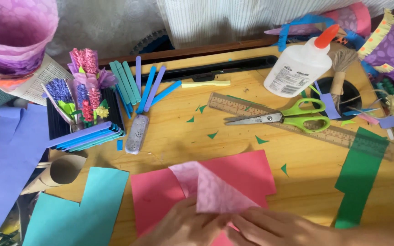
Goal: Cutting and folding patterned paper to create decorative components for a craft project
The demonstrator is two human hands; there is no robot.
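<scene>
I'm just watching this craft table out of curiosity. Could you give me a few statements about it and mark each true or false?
1. Both hands, left hand and right hand, touch the pink folded paper. True.
2. The scissors have blue handles. False: green.
3. The scissors lie on the ruler. True.
4. The glue bottle has a green cap. False: orange-red.
5. The pink folded paper lies over a red sheet. True.
</scene>
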